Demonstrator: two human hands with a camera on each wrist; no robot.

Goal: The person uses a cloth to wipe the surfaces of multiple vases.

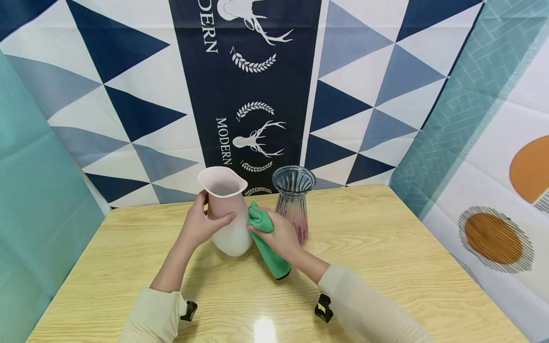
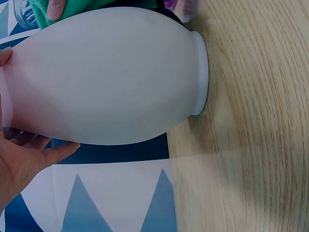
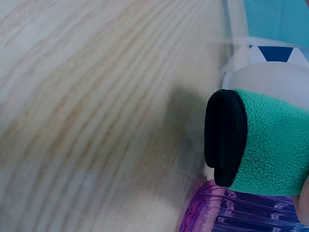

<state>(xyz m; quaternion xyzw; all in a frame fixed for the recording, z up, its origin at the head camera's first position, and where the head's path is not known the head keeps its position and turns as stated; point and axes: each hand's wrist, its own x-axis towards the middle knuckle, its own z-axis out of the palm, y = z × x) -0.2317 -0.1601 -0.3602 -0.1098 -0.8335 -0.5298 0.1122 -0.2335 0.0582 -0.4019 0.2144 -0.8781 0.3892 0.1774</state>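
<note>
A vase, pink at the neck and white below with a wavy rim, is near the middle of the table. My left hand grips its neck from the left, thumb across the front and fingers behind. In the left wrist view the white body of the vase shows down to its foot, close to the wood. My right hand holds a bunched green cloth at the vase's right side. The cloth hangs down with a black-edged end in the right wrist view.
Just right of and behind the right hand stands a ribbed glass vase, blue-grey on top and pink-purple lower down. The wooden table backs onto a patterned cloth wall. Dark wrist devices sit at both sleeves.
</note>
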